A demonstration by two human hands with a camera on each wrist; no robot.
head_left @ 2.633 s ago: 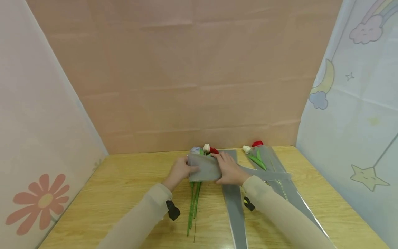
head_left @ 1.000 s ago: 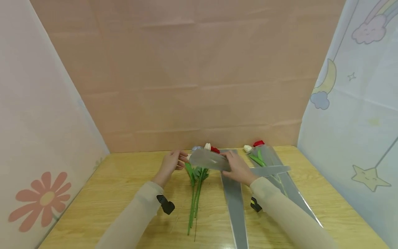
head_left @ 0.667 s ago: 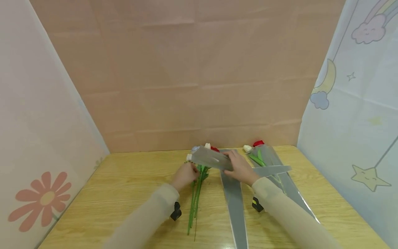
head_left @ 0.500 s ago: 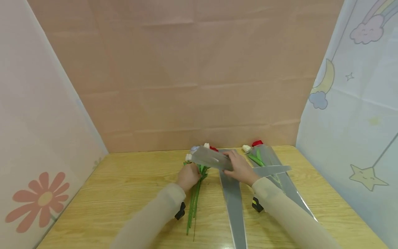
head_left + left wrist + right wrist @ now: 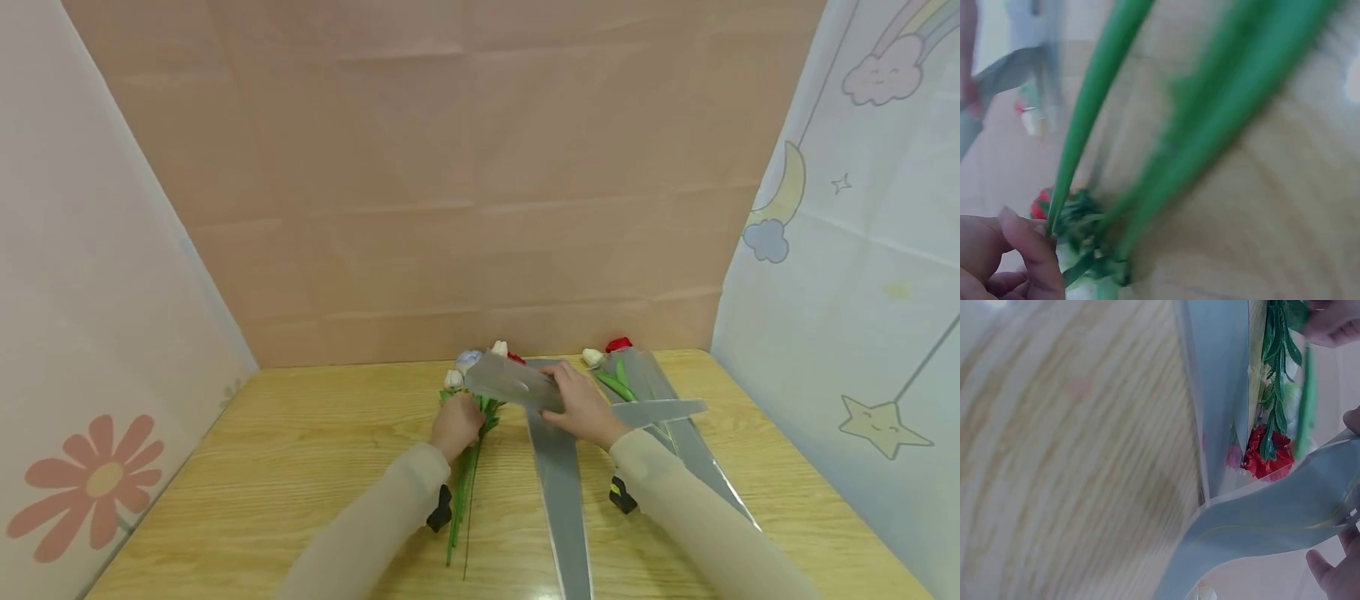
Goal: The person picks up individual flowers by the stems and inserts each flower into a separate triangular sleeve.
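Observation:
My left hand is over the flowers in the middle of the table. In the left wrist view its thumb and a finger pinch a green flower stem. A white tulip, a pale blue flower, another white tulip and a red flower lie beyond that hand. More green stems trail toward me. My right hand holds a grey translucent flower sleeve, one end raised near the blooms. Its narrow tail extends to the right.
A second grey sleeve lies flat right of the stems. Farther right, another sleeve holds flowers, with a white tulip and a red bloom at its top. A paper backdrop stands behind the wooden table.
My left hand has let go of the sleeve, moved down to the stems and taken hold of one. The right hand keeps the sleeve, now turned with its end pointing left.

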